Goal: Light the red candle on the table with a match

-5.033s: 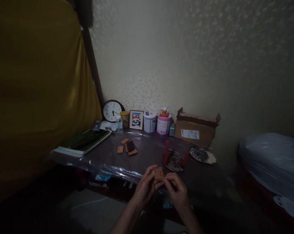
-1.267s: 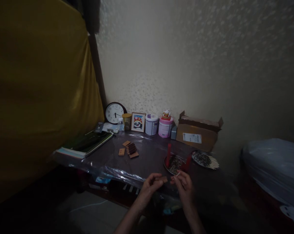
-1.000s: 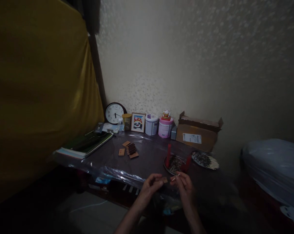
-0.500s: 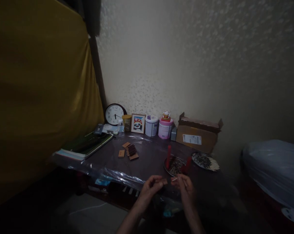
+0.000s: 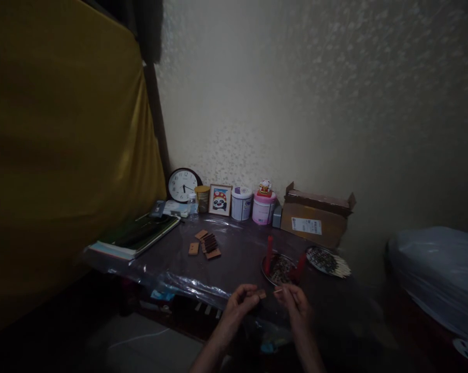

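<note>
Left hand (image 5: 237, 305): fingers curled, thumb and fingertips pinched on a small brown tile (image 5: 261, 294), held above the near edge of the table (image 5: 242, 259). Right hand (image 5: 297, 306): closed in a pinch on a thin stick (image 5: 278, 290), pale tip pointing left toward the tile. Tile and stick tip are just beside each other; cannot tell whether they touch. Light is dim, so finger detail is poor.

Just beyond the hands: a round metal dish (image 5: 279, 270) with two red candles (image 5: 269, 247) standing at its rim. Right of it, a second plate (image 5: 322, 258) with a bundle of pale sticks (image 5: 339, 267) fanning off its right side.

Left of centre on the table: a loose pile of brown tiles (image 5: 207, 243), some lying flat and some stacked.

Far edge, along the wall, left to right: clock (image 5: 183, 185), numerals visible but too small to read; framed panda picture (image 5: 220, 200); white tub (image 5: 242, 203) with unreadable print; pink tub (image 5: 263, 209) with a cat figurine (image 5: 264, 186) on top; cardboard box (image 5: 315, 217) with a white label (image 5: 306, 225), text illegible.

Far left: a stack of books (image 5: 136, 235). A clear plastic sheet (image 5: 187, 282) covers the tabletop.
</note>
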The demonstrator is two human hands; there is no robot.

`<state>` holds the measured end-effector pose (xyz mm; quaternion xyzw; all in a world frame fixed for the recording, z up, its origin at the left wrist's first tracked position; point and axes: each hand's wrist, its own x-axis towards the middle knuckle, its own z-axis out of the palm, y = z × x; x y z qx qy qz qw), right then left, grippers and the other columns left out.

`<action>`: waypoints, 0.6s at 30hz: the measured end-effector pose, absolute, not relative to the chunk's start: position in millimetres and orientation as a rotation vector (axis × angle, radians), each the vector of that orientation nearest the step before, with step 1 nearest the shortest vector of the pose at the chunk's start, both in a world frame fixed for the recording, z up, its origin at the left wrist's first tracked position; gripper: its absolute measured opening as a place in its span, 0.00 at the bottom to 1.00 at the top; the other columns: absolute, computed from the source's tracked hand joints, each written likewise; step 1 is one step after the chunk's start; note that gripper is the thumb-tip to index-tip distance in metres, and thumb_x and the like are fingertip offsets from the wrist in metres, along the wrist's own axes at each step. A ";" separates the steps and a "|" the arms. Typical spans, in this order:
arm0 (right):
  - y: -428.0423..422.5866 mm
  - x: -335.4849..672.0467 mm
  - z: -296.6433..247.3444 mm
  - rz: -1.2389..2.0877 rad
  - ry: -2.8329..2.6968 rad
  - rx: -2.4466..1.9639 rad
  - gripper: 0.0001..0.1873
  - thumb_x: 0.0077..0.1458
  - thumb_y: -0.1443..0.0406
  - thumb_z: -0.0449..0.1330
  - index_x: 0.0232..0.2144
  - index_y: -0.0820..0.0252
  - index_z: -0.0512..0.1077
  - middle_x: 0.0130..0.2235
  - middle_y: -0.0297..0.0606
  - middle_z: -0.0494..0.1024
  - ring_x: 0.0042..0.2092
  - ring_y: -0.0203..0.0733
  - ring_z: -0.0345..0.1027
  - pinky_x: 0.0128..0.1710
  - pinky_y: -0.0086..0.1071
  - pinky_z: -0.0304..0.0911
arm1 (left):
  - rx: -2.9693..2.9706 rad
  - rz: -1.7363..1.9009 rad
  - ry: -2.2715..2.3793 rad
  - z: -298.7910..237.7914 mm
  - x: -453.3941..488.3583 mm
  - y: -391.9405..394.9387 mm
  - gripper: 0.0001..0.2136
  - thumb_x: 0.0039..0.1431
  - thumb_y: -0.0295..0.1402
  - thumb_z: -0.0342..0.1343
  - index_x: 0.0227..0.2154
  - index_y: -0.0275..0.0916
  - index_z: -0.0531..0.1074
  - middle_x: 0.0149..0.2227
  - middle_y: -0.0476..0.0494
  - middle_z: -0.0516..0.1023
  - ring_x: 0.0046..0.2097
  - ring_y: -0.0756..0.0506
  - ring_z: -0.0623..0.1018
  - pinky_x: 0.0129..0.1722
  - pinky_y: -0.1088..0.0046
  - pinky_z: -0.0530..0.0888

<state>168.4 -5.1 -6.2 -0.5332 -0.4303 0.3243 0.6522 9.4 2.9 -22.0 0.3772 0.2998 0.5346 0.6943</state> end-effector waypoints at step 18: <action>-6.3 171.9 -8.4 0.784 -0.976 -1.206 0.17 0.41 0.51 0.63 0.25 0.59 0.74 0.26 0.37 0.79 0.31 0.44 0.73 0.35 0.32 0.69 | 0.766 1.191 0.652 -32.2 15.7 10.1 0.14 0.40 0.38 0.65 0.32 0.39 0.74 0.30 0.45 0.79 0.33 0.45 0.75 0.35 0.71 0.67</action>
